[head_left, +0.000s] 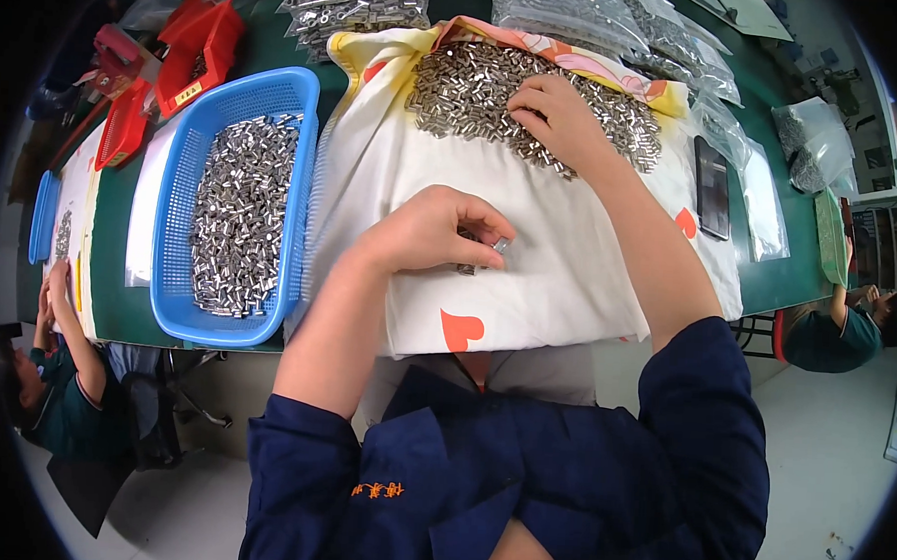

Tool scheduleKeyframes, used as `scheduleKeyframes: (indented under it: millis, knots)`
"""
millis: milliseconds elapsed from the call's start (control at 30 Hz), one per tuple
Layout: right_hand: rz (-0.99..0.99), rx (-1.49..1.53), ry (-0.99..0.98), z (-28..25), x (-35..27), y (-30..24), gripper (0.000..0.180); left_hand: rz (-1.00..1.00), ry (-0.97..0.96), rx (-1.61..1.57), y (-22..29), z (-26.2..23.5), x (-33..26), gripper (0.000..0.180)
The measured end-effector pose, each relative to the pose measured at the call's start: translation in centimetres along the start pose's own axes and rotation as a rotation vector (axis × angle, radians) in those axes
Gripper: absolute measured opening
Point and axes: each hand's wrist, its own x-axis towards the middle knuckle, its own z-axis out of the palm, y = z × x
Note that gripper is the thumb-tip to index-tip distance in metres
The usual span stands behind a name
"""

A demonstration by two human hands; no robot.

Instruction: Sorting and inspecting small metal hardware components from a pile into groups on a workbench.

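My left hand (439, 230) rests low over a white cloth (559, 275) with red heart shapes. Its thumb and forefinger pinch a small shiny metal sleeve (500, 245); a few more small metal pieces lie partly hidden beneath the fingers. Farther off, my right hand (561, 120) has its fingers curled down onto a wide heap of small metal sleeves (472, 86). Whatever those fingertips grip is hidden. To the left stands a blue plastic basket (224, 332) holding many similar short metal sleeves (241, 211).
Bags of metal parts (355, 6) line the table's far side. A black phone (712, 186) lies at the right, beside a clear plastic bag (765, 209). Red bins (193, 49) stand far left. Co-workers sit at the left (74, 374) and right (832, 332).
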Motion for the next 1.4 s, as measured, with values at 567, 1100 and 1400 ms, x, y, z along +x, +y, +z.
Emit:
scheduleKeyframes:
  millis: [567, 1100, 1400]
  knots:
    - [0.293, -0.281, 0.278, -0.4, -1.3, 4.5, 0.029, -0.086, -0.047, -0.192, 0.1, -0.2, 0.1, 0.028]
    - [0.16, -0.051, 0.099, 1.3, -1.5, -3.7, 0.016, -0.058, -0.069, -0.177, -0.4, -0.4, -0.4, 0.027]
    - [0.233, -0.088, 0.342, 0.0, -3.7, -2.5, 0.009, -0.063, -0.013, -0.31, -0.9, -1.0, -0.4, 0.025]
